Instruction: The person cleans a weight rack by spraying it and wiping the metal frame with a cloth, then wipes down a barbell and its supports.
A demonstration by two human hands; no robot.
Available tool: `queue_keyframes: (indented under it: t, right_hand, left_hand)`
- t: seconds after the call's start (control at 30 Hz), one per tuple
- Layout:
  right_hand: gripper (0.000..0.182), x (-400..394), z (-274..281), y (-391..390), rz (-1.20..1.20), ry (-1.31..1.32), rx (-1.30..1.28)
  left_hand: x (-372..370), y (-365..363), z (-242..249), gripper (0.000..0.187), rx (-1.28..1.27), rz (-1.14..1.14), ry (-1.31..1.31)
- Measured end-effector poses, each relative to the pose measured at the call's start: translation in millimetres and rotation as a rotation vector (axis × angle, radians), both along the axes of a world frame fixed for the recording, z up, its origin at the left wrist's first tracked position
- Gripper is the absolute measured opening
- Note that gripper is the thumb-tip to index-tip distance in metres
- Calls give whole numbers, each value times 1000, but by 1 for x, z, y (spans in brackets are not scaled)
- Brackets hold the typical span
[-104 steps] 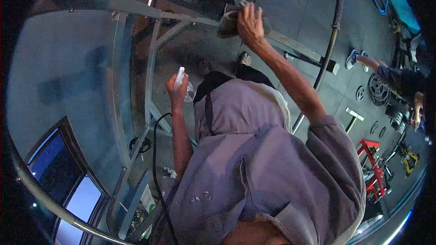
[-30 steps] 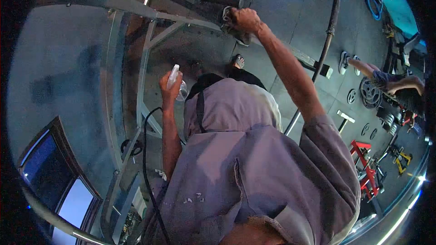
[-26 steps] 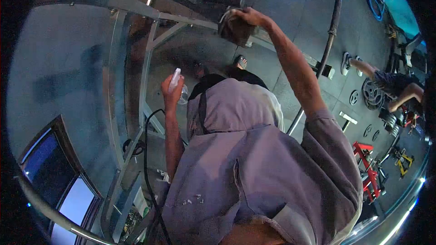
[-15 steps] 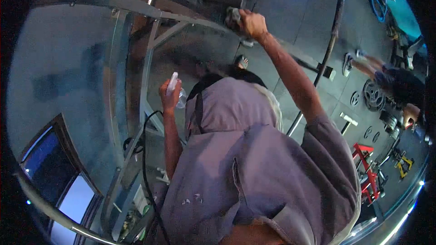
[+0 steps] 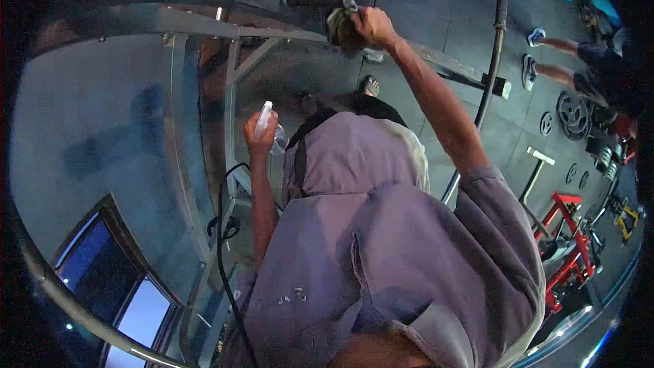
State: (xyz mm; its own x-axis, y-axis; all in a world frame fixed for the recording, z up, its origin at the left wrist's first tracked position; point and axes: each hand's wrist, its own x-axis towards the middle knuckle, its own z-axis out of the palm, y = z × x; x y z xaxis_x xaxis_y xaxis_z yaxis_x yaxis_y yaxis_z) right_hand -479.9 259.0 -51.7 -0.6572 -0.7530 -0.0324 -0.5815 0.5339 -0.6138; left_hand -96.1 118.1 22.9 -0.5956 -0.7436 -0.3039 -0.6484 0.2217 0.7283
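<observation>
Cloth now bunched against the bar's grip end.
The right hand has slid the cloth along the metal bar (wiping continues); the left hand stays clamped on the spray bottle.

A barbell is seen leaning across the dark floor at the upper right. Weight plates are laid flat on the floor beyond it, with smaller plates just beside them. Another person's legs are seen above the plates. A red rack is placed at the right edge, and a yellow stand near it. A black cable is hung at the lower left, beside a window.
</observation>
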Motion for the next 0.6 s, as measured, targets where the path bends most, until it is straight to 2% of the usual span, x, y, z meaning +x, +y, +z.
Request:
queue_keyframes:
  t: [0.03, 0.07, 0.1, 0.17, 0.2, 0.27, 0.3, 0.33, 0.4, 0.47, 0.57, 0.6]
  right_hand:
    - [35, -4, 8, -8, -125, -105, -12]
    - [43, -10, 16, -5, -125, -321, -61]
    - [43, -7, 14, -6, -173, -218, -36]
    - [42, 5, 8, -10, -270, -20, 6]
    - [40, 16, 39, -6, -142, 88, 57]
    - [37, 21, 40, 5, -16, 229, -124]
    - [36, 22, 38, 12, 52, 292, -214]
    - [35, 17, 36, 15, 96, 231, -140]
    - [35, 12, 27, 6, -16, 29, -83]
    - [38, 8, 17, -2, -210, -109, -8]
    - [35, -20, -13, -6, -308, -852, 12]
    - [37, -21, -13, -4, -330, -967, 5]
  left_hand:
    - [-5, -1, 8, 18, 41, -10, 77]
    - [-8, 4, 16, 18, 87, -15, 155]
    - [-9, 7, 21, 18, 134, -16, 233]
    - [-1, 4, 5, 18, 3, -85, 248]
    - [3, 3, -4, 17, -67, -111, 251]
    - [9, 1, -23, 14, -214, -140, 249]
    - [10, 3, -18, 14, -171, -108, 230]
    - [5, 6, -4, 14, -129, -75, 211]
    - [-8, 6, 24, 16, 187, 53, 156]
    - [-3, 3, 20, 18, 186, 45, 171]
    - [-8, 4, 13, 19, 169, 3, 187]
    - [-4, 3, 14, 19, 157, -18, 177]
